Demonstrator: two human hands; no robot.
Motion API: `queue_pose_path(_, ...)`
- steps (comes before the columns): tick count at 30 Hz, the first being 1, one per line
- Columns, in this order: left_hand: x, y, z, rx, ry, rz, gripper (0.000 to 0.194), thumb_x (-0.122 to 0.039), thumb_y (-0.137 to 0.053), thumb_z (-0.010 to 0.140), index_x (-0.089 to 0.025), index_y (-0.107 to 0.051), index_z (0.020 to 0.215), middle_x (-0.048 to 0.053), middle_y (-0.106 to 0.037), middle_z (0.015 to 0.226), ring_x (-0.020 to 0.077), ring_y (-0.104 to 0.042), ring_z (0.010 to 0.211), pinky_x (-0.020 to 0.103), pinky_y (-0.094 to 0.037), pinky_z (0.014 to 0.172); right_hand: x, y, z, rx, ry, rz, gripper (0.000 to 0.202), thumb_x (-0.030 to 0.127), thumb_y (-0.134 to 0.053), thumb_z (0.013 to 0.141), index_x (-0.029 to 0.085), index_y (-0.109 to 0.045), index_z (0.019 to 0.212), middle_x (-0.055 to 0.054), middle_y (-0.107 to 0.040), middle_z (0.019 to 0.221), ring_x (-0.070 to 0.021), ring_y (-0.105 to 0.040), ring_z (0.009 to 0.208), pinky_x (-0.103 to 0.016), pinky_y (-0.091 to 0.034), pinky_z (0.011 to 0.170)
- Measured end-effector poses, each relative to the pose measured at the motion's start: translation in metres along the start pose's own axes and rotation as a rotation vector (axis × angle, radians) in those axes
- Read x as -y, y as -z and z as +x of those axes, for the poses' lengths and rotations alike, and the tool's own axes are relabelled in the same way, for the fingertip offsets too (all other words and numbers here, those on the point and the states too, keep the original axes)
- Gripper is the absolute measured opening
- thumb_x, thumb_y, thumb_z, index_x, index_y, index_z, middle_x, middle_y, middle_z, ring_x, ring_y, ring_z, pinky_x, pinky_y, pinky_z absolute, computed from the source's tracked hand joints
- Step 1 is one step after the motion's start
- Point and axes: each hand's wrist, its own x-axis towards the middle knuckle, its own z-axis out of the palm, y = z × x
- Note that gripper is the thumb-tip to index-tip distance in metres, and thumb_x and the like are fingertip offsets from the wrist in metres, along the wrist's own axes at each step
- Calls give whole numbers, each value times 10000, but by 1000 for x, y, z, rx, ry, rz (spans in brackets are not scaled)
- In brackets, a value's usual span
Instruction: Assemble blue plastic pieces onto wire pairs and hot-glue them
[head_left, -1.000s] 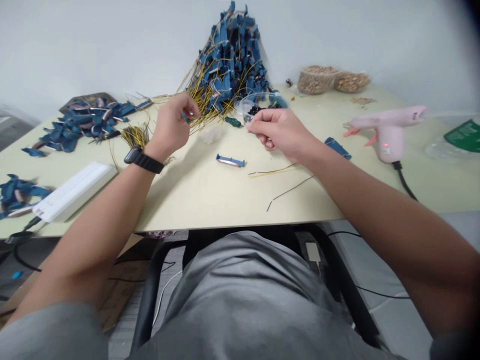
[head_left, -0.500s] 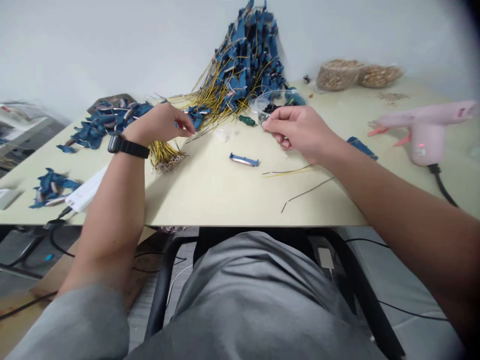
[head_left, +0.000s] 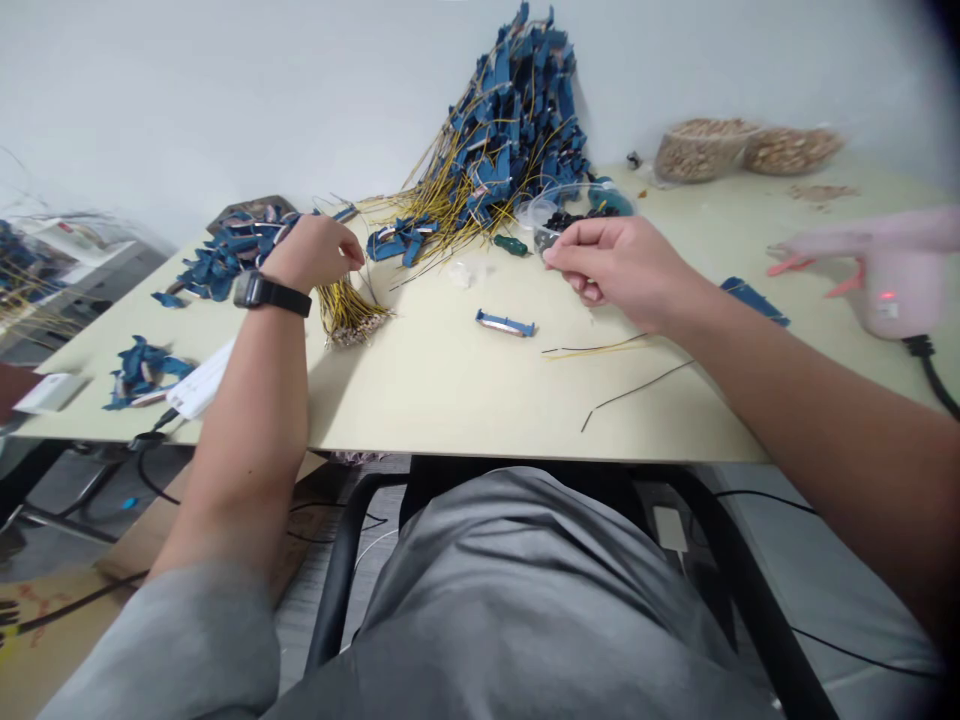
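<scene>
My left hand (head_left: 319, 248), with a dark watch on its wrist, hovers over the top of a bundle of yellow wires (head_left: 349, 312). Its fingers are curled in, and a thin wire runs down close to the fingertips; whether they grip it is unclear. Beside a clear plastic tub of small black parts (head_left: 559, 222), my right hand (head_left: 611, 262) pinches thumb against forefinger. Whatever sits in that pinch is too small to name. A single blue plastic piece with a copper-coloured strip (head_left: 505, 323) lies on the table between the hands.
A tall heap of wired blue pieces (head_left: 517, 120) leans at the back. More blue pieces (head_left: 225, 250) lie left. A green-handled tool (head_left: 511, 245) lies near the tub. Loose wires (head_left: 600, 347) stretch below my right forearm. A pink hot glue gun (head_left: 896, 270) stands right; filled bags (head_left: 705, 150) sit behind.
My left hand has drawn back leftward to the wire bundle, its fingers curling in. My right hand keeps its pinch by the tub. The whole view has shifted slightly.
</scene>
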Motion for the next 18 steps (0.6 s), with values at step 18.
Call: queue_pose_path(18, -39, -15, -5, 99, 221, 154, 572, -448, -790, 1077, -28, -971, 1420, 230, -962, 1328, 418, -842, 1404, 399, -617, 1166, 2, -1, -5, 23, 15, -13, 419, 122, -948, 1169, 255, -665, 891, 35, -520, 696, -127, -411, 642, -294, -327, 568)
